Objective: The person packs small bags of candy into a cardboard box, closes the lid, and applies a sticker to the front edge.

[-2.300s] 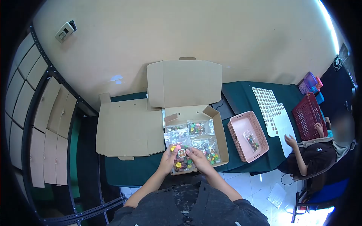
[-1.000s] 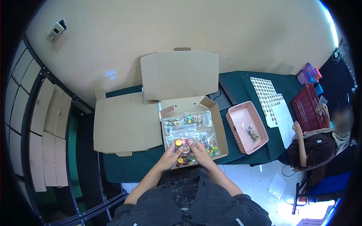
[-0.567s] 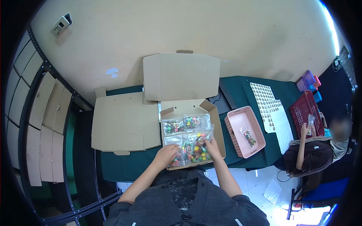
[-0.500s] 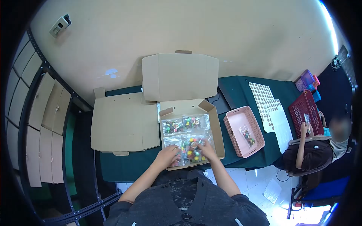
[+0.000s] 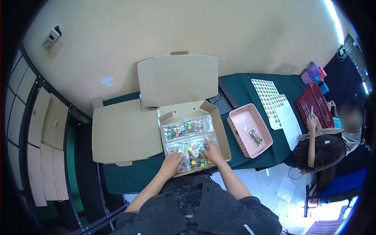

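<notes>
- An open cardboard box (image 5: 222,141) sits on the green-covered counter (image 5: 129,176) in front of you, its lid (image 5: 178,80) raised toward the wall.
- Inside are four clear bags of small, brightly coloured pieces, two by two: a far-left bag (image 5: 173,132), a far-right bag (image 5: 198,125), a near-left bag (image 5: 176,147) and a near-right bag (image 5: 196,157).
- Your left hand (image 5: 171,162) reaches over the box's near edge onto the near-left bag, fingers loosely spread and gently bent, seemingly resting there without a grip.
- Your right hand (image 5: 212,152) bends over the right side of the near-right bag, fingers part-curled and pointing downward; whether they pinch the plastic, you cannot tell from here.
- The step in hand looks like settling and flattening the near pair of bags inside the box.
- The next move seems to call for light, even pressure, keeping the bags' edges inside the walls, before either hand lifts away.
- To the right of the box, a pink basket (image 5: 239,144) holds one more filled bag (image 5: 254,135); beyond it lies a sheet of round stickers (image 5: 266,100).
- At far right, another person (image 5: 323,150) sits beside a maroon basket (image 5: 311,105).
</notes>
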{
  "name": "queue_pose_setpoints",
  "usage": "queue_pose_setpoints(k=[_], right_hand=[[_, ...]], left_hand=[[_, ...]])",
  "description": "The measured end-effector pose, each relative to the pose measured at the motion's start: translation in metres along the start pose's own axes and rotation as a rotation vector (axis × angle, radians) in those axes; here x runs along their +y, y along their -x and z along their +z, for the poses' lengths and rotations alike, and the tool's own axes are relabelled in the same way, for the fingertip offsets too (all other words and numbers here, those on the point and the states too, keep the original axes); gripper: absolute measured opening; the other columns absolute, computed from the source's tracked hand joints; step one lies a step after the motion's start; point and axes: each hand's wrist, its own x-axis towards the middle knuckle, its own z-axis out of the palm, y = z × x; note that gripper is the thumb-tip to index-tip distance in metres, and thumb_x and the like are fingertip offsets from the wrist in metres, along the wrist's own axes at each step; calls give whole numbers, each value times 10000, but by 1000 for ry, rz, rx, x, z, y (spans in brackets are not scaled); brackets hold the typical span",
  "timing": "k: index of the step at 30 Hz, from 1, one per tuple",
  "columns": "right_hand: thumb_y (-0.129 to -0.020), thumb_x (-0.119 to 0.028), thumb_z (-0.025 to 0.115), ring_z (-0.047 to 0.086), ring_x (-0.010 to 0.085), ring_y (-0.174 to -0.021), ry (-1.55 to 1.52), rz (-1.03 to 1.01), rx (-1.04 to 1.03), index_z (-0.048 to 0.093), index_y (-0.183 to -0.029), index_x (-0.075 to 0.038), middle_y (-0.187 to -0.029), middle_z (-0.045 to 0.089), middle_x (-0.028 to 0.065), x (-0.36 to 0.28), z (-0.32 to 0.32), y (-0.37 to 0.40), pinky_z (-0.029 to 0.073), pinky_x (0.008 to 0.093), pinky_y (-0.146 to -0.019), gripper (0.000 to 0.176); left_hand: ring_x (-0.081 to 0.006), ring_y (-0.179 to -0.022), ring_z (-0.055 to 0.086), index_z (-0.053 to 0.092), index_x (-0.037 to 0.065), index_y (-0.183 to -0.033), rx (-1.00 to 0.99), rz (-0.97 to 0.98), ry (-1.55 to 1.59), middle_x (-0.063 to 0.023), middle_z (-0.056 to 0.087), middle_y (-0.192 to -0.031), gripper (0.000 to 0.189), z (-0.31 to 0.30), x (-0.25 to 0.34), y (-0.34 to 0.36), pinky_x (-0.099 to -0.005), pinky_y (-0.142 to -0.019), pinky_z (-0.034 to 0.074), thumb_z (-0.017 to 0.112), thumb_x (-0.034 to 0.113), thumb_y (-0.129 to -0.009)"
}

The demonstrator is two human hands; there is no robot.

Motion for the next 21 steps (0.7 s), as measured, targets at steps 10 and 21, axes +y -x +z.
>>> queue_pose_setpoints(k=[10, 21], right_hand=[[-744, 9, 471, 472, 380, -1031, 311, 127, 734, 535, -1091, 1, -1068, 522, 227, 134, -119, -41, 354, 428, -916, 352], [-683, -97, 607, 557, 360, -932, 452, 651, 454, 579, -1019, 58, -1027, 540, 255, 177, -130, -4, 438, 402, -829, 371]], left_hand=[[-333, -1038, 515, 580, 34, -1014, 74, 20, 235, -152, 533, -1145, 251, 0, -2, 0, -396, -877, 423, 590, 146, -790], [-315, -935, 556, 570, 23, -990, 156, -15, 328, -142, 558, -1043, 182, -19, 1, -2, -383, -799, 455, 531, 97, -828]])
